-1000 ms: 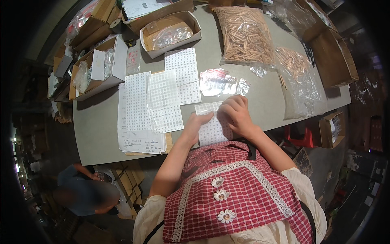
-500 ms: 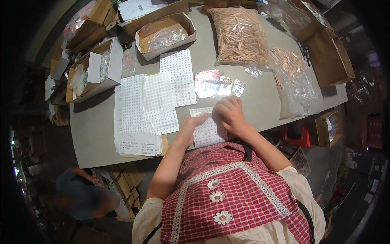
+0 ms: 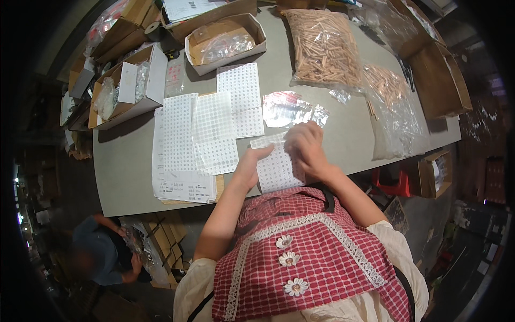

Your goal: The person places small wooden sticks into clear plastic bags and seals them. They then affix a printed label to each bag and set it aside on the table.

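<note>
A white sheet of small printed labels [image 3: 274,170] lies at the table's near edge, in front of my apron. My left hand [image 3: 248,167] grips its left side, thumb resting on top. At its upper right corner is my right hand [image 3: 307,146], fingers curled in and pressed together; whatever sits between those fingertips is hidden. Just beyond that hand lie shiny clear plastic bags [image 3: 288,111]. Left of my hands, more label sheets [image 3: 179,131] are spread, one with a translucent dotted sheet [image 3: 213,126] partly over it. Written papers [image 3: 182,188] are underneath.
A large clear bag of wooden dowels [image 3: 324,51] and an opened dowel bag [image 3: 383,86] stand at the back right. Cartons [image 3: 222,48] of small bags line the back left. A red stool [image 3: 391,182] is below the right edge. Another person [image 3: 102,249] works at lower left.
The label sheet's lower part shows more between my hands, and my right-hand fingers have shifted slightly. The view moved a little. The other person's arms now reach forward.
</note>
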The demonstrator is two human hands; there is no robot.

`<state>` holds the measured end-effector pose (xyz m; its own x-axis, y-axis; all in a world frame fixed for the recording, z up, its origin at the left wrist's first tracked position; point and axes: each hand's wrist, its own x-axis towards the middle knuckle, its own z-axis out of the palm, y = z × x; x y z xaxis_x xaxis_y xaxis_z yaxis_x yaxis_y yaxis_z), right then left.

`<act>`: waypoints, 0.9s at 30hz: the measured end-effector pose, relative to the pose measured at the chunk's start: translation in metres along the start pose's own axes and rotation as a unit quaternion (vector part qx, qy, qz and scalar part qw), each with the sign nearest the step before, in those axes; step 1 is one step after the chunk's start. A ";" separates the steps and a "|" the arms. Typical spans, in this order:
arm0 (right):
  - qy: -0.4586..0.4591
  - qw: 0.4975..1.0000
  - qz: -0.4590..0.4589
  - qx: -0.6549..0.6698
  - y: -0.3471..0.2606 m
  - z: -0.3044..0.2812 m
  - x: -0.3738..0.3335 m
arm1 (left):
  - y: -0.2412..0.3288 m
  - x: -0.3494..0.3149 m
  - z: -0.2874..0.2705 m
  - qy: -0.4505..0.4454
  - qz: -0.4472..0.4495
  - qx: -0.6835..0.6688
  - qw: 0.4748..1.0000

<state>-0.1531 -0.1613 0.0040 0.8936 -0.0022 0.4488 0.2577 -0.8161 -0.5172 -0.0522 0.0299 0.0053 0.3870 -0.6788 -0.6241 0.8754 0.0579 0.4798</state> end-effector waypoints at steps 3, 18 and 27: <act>0.095 0.985 0.144 -0.017 0.041 0.013 0.002 | 0.000 0.005 -0.007 -0.019 -0.016 -0.039 0.999; 0.074 0.988 0.137 -0.017 0.081 -0.016 0.017 | 0.005 0.004 -0.008 -0.028 -0.016 0.008 0.999; -0.081 0.996 0.029 0.001 0.000 -0.014 0.009 | 0.004 0.001 -0.019 -0.064 -0.041 -0.007 0.997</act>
<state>-0.1502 -0.1694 0.0176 0.9546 0.0443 0.2945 0.2046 -0.8161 -0.5404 -0.0430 0.0429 -0.0052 0.2743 -0.7691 -0.5773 0.9068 0.0071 0.4215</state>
